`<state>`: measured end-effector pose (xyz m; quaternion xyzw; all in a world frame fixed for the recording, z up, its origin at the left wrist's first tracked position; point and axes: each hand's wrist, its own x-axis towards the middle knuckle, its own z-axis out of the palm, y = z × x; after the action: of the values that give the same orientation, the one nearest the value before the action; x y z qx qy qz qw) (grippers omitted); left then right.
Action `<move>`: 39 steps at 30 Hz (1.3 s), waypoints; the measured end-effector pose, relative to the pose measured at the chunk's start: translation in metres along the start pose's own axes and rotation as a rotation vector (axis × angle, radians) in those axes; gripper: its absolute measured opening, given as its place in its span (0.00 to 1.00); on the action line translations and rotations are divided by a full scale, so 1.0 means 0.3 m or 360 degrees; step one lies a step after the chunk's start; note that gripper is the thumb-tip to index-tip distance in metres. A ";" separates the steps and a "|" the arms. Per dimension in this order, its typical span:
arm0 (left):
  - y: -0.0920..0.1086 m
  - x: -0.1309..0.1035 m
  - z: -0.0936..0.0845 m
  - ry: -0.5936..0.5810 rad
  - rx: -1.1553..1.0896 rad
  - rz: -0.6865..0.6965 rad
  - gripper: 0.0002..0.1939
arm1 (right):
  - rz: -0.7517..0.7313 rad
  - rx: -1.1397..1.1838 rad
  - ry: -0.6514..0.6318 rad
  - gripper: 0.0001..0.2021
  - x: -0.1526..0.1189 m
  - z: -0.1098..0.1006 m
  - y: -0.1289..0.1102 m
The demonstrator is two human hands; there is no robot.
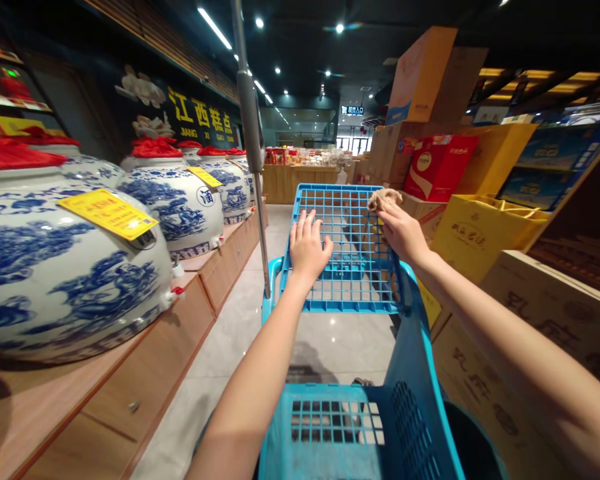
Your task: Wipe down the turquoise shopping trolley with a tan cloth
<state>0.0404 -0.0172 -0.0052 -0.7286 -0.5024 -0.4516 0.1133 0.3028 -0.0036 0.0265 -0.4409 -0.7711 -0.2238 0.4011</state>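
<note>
A blue plastic cart (405, 373) stands in front of me, with a square-holed grid basket (350, 307) at its top. My left hand (309, 247) lies on the left part of the grid, its fingers spread, holding nothing. At the grid's far right corner my right hand (401, 230) is closed on a crumpled brownish cloth (384, 199), which touches the rim. Below the grid is a lower blue tray (325, 460) with a slotted panel. A grey pole (250, 113) rises at the cart's left side.
Large blue-and-white jars (75, 267) with red cloth covers line a wooden counter (145, 373) on the left. Stacked cartons (530, 360), a yellow bag (473, 233) and a red box (437, 167) crowd the right. Tiled floor (230, 327) runs between them towards a display counter (295, 183).
</note>
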 end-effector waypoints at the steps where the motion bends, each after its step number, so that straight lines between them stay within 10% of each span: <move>1: -0.003 0.001 -0.001 -0.0002 0.0004 -0.0001 0.23 | 0.0013 0.0002 0.0012 0.24 0.063 0.007 0.011; 8: -0.024 0.004 -0.015 -0.0007 0.0033 -0.0010 0.22 | 0.0202 0.0072 0.0070 0.25 0.176 0.049 0.005; 21: 0.021 -0.029 0.004 -0.0090 0.0142 0.0065 0.33 | -0.0206 0.0421 -0.0210 0.26 -0.454 -0.004 -0.112; 35: 0.079 -0.058 0.048 -0.0307 0.0179 0.0357 0.34 | 0.0058 0.0416 -0.0018 0.30 0.171 0.077 0.061; 39: 0.071 -0.057 0.038 -0.0320 0.0177 0.0354 0.34 | 0.0154 0.0425 0.0005 0.30 0.200 0.101 0.046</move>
<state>0.0628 -0.0308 -0.0187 -0.8138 -0.4517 -0.3325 0.1518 0.2846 0.0548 0.0577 -0.4199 -0.7714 -0.1003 0.4676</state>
